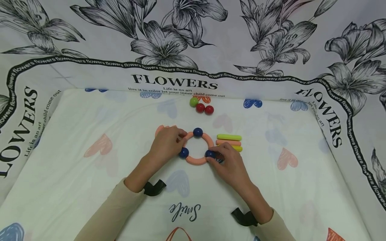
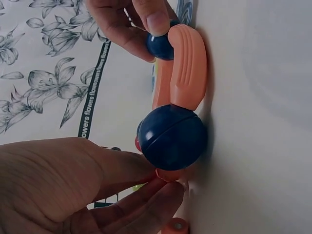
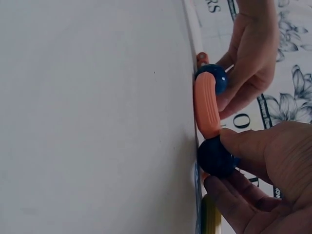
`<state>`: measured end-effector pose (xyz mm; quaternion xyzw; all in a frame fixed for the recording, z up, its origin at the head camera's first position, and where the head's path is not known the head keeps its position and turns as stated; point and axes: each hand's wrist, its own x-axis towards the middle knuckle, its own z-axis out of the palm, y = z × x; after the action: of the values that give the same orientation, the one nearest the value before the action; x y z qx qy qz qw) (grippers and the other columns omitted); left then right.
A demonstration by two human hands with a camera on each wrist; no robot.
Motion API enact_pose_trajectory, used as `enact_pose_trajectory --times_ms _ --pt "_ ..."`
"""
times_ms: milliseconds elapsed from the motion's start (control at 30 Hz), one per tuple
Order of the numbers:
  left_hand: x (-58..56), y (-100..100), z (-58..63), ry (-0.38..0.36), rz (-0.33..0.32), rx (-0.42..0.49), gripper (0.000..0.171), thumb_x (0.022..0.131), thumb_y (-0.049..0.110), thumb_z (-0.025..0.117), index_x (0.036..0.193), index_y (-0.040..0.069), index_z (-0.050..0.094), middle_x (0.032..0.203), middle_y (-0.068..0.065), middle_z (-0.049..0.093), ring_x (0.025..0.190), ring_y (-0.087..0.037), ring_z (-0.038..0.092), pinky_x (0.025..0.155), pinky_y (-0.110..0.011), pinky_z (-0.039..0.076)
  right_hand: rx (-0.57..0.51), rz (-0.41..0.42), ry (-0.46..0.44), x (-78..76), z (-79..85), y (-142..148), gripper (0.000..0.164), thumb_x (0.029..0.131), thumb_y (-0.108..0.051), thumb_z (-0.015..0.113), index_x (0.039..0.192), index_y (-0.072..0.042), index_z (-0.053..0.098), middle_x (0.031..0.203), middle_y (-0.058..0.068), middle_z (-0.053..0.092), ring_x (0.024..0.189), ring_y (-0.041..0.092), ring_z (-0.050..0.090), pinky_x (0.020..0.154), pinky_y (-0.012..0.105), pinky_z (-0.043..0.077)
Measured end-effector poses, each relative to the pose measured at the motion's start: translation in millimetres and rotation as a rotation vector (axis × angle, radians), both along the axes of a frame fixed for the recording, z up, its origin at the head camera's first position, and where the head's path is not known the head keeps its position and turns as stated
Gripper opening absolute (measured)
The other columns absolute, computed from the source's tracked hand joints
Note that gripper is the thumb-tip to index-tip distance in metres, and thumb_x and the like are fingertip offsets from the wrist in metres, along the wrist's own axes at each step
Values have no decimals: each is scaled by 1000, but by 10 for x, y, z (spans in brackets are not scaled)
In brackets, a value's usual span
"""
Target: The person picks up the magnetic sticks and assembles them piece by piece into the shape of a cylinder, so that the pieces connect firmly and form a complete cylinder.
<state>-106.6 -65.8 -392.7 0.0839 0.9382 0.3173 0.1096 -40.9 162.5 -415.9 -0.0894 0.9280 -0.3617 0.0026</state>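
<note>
A ring of orange curved rods (image 1: 196, 161) and three dark blue balls lies flat on the cloth. One blue ball (image 1: 197, 132) is at the top, another (image 1: 183, 153) at lower left, the third (image 1: 210, 154) at lower right. My left hand (image 1: 167, 142) pinches the upper-left orange rod, just past the lower-left ball (image 2: 173, 137) in the left wrist view. Between thumb and fingers, my right hand (image 1: 230, 164) holds the lower-right ball (image 3: 216, 157), which meets the front orange rod (image 3: 206, 105). The fingers partly cover the joints there.
Right of the ring lie a lime-green stick (image 1: 229, 137), an orange stick (image 1: 228, 142) and a yellow stick (image 1: 238, 148). Behind it sit a green ball (image 1: 194, 102) and two red balls (image 1: 200, 107). More orange pieces (image 1: 159, 129) are half hidden behind my left hand.
</note>
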Motion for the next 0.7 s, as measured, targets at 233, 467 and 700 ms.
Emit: enact_pose_trajectory --times_ms 233,467,700 --pt "1 3 -17 17 -18 2 26 101 22 73 122 8 80 93 -5 81 91 -20 74 82 -36 54 27 38 8 21 24 2 35 89 -18 87 121 -11 78 110 3 69 96 13 66 85 32 60" --pt "-2 4 4 12 -27 -4 25 101 21 73 122 9 79 95 -5 81 90 -18 73 77 -32 53 19 57 11 36 23 8 33 90 -15 86 121 -11 78 109 5 69 93 14 66 84 34 61" --pt "5 -30 27 -7 -24 10 25 101 18 73 123 9 79 94 -4 80 94 -19 74 81 -35 56 5 59 11 27 8 15 32 89 -14 86 120 -11 77 113 5 70 96 13 69 87 35 63"
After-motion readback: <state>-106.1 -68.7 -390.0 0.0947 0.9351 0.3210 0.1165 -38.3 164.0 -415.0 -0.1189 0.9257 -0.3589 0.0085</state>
